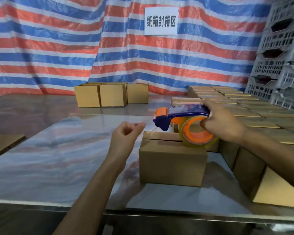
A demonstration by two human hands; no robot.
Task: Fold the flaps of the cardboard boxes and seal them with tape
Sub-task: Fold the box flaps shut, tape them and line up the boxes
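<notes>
While our right grip (222, 122) is wrapped round the handle of the tape dispenser (182, 119), holding it over the cardboard box (171, 160) that sits on the worktop (58, 150) with its flaps folded down, our left grip (127, 134) hovers beside the cutter with fingers curled; whether it pinches the clear tape end we cannot tell. To do this well, we should anchor the tape a little way down the box's end face, line the dispenser up with the centre seam (161, 139), keep the strip taut, and press it flat so both flaps are caught evenly.
</notes>
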